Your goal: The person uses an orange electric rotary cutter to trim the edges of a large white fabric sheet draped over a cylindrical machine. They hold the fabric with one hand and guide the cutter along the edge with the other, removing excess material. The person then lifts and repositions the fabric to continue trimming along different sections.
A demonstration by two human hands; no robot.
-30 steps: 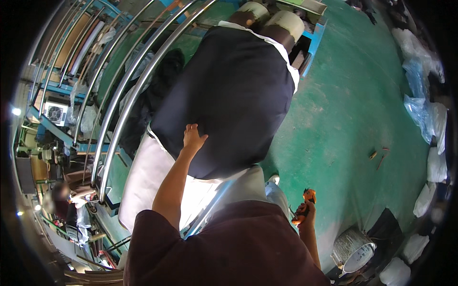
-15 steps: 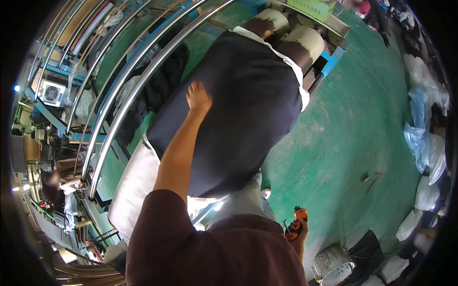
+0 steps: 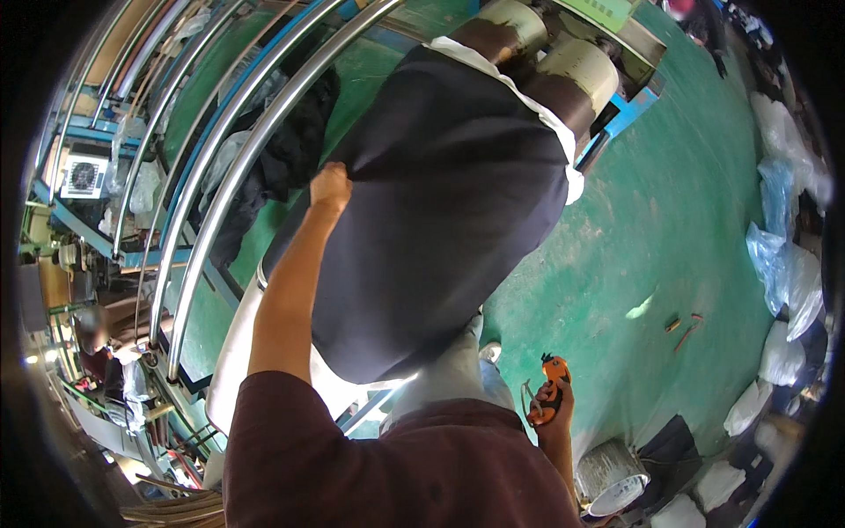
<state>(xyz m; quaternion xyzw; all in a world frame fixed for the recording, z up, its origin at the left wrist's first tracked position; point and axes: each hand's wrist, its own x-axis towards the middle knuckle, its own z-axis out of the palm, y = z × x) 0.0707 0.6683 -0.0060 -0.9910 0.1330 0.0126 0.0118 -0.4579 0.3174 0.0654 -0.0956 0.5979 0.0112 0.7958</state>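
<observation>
A large dark navy cloth (image 3: 431,211) with a white edge (image 3: 528,106) is draped over a long form in front of me. My left hand (image 3: 331,187) is closed in a fist on the cloth's left part, pinching it so that creases run off to the right. Low on my right side, away from the cloth, my right hand (image 3: 553,405) is wrapped round an orange-and-black hand tool (image 3: 551,384). That tool has a small dark toothed head and a thin lever-like piece at its side; its exact kind is unclear. A shiny white surface (image 3: 242,361) shows under the cloth's near left edge.
Two pale rollers (image 3: 576,79) on a blue frame (image 3: 629,110) stand beyond the cloth. Curved metal rails (image 3: 255,141) run along the left. A grimy bucket (image 3: 609,480) stands at the lower right, and plastic bags (image 3: 773,238) line the far right. Small scraps (image 3: 687,333) lie on the green floor.
My left hand has gone from lying on the cloth to gripping it, moving left and pulling creases into it. My right hand with the orange tool has risen slightly.
</observation>
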